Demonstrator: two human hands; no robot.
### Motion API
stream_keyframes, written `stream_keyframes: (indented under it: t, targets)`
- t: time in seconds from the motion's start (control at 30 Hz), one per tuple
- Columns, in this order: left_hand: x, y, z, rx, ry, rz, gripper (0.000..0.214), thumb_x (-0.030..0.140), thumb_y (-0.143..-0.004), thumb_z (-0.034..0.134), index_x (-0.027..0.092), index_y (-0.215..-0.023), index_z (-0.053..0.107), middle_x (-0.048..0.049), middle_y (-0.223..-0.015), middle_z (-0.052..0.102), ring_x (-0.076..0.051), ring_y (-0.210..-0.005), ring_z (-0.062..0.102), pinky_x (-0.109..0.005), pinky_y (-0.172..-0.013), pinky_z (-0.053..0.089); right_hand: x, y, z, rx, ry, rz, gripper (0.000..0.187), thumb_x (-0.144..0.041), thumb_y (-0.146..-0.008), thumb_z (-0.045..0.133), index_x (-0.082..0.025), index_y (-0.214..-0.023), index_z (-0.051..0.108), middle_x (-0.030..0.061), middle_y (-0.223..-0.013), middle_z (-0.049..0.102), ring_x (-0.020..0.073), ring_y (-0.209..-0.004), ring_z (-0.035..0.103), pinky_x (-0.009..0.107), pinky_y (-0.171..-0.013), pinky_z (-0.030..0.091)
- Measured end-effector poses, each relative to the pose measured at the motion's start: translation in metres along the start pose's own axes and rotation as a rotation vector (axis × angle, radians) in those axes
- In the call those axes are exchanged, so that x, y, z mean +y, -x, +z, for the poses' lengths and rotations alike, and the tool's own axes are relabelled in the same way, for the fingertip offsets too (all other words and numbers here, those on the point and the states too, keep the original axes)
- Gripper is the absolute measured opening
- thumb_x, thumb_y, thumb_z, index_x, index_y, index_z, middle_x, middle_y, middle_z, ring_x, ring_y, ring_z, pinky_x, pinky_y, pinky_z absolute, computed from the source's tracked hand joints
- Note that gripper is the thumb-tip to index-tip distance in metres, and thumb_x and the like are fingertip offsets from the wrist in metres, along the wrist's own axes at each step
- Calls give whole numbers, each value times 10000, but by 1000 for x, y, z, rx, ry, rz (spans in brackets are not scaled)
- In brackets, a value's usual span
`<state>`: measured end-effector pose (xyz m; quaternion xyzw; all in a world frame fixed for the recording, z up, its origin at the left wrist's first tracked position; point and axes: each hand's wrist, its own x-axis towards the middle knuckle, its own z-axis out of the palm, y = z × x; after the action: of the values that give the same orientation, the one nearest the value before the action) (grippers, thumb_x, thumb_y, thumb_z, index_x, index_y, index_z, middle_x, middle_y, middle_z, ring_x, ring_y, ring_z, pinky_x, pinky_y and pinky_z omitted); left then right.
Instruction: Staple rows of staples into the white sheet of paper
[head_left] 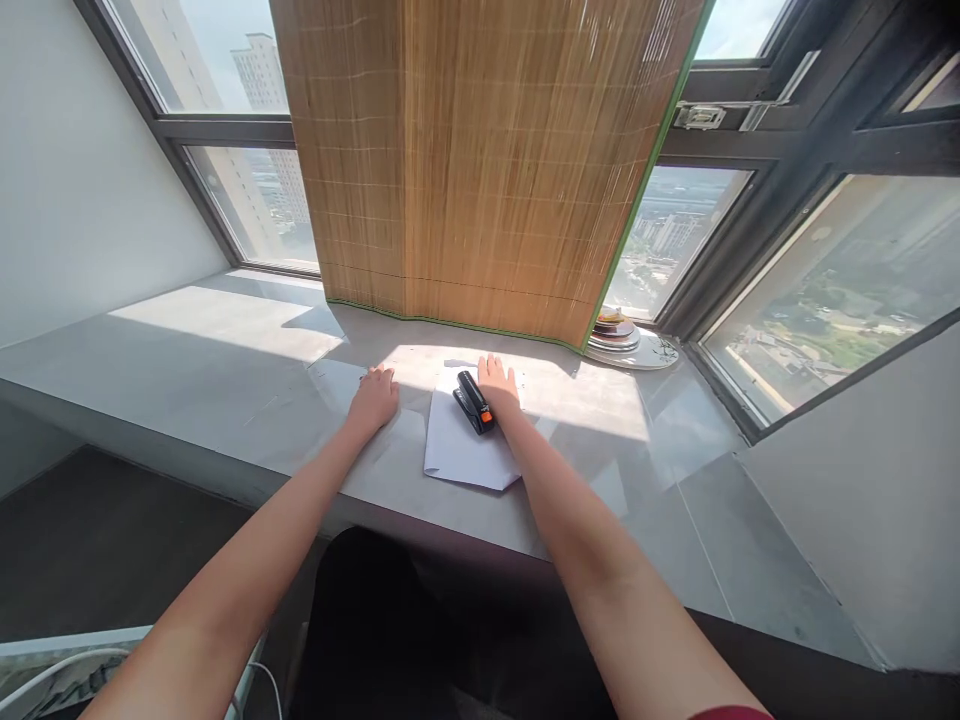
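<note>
A black stapler [471, 400] with an orange part at its near end lies on white paper [469, 455] on the pale windowsill. My right hand [500, 385] rests flat on the paper's right side, fingers spread, just beside the stapler. To the left of the paper, my left hand [375, 398] sits on the sill with its fingers curled in. A small dark bit shows by its fingertips, too small to name, and whatever the fingers may hold is hidden.
A bamboo blind [480, 170] with green edging hangs down to the back of the sill [187, 400]. Stacked plates [619, 340] stand at the back right, by the window frame. At the lower left, a white cable [67, 660] lies near my left arm.
</note>
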<state>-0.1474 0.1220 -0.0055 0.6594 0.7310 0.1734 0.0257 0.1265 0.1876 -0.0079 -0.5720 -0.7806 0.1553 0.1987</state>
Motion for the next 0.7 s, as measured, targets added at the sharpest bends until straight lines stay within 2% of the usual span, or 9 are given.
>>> stream_keyframes:
  t: [0.13,0.23,0.33,0.4,0.5,0.53,0.57,0.63,0.7]
  targets:
    - [-1,-8,7,25,-30,8,432,242,-1035,341,132,-1391,559,-211,-1564,519,-367,-1540,374,-525,-1258,302,-41,-25,31,-27,-53,-42,606,-408,-1072,475,-189,-1636,441,133,-1720,356,347,-1634,232,604,-1316,103]
    - [-5,-11,10,69,-1,-27,471,214,-1028,335,64,-1440,509,-261,-1549,514,-380,-1546,371,-545,-1243,326,-60,-33,45,-27,-96,-56,622,-382,-1073,498,-137,-1640,425,165,-1706,376,325,-1615,272,576,-1317,81]
    - [-10,-12,13,119,42,-28,512,190,-1019,341,2,-1483,446,-304,-1602,436,-396,-1569,336,-551,-1239,339,-69,-34,46,11,-137,-74,681,-370,-1062,524,-56,-1647,372,212,-1699,368,316,-1615,246,559,-1316,82]
    - [-12,-12,15,136,59,-13,504,179,-1017,341,-8,-1471,453,-313,-1619,408,-394,-1571,335,-542,-1242,341,-65,-31,38,106,-208,-100,648,-357,-1061,496,-47,-1622,400,215,-1657,431,297,-1606,251,530,-1310,147]
    - [-12,-13,15,134,51,-4,462,174,-1026,329,6,-1418,506,-317,-1567,461,-379,-1531,404,-529,-1229,356,-32,-22,10,310,-376,-88,474,-374,-1092,345,-114,-1319,669,166,-1297,697,262,-1369,543,428,-1161,415]
    - [-12,-13,15,128,45,-2,443,176,-1030,325,19,-1390,531,-311,-1535,494,-375,-1510,430,-527,-1220,363,-13,-16,-3,388,-469,-39,463,-401,-1090,340,-147,-1086,727,128,-1044,733,246,-1136,651,380,-1014,505]
    - [-12,-14,14,122,41,1,425,177,-1032,322,33,-1356,558,-303,-1502,525,-372,-1491,452,-524,-1211,369,11,-8,-17,444,-568,54,453,-432,-1070,389,-186,-831,685,71,-775,664,222,-851,656,339,-818,536]
    - [-12,-14,13,112,40,6,396,177,-1033,318,62,-1291,595,-283,-1450,567,-367,-1458,481,-516,-1192,383,63,13,-47,502,-655,194,464,-413,-989,552,-255,-569,435,-40,-497,352,155,-514,423,293,-539,408]
    - [-11,-14,12,106,47,-2,376,175,-1028,322,79,-1252,608,-271,-1428,581,-365,-1432,497,-506,-1169,398,114,38,-76,551,-674,232,506,-361,-925,650,-284,-558,311,-86,-479,224,117,-453,264,278,-454,282]
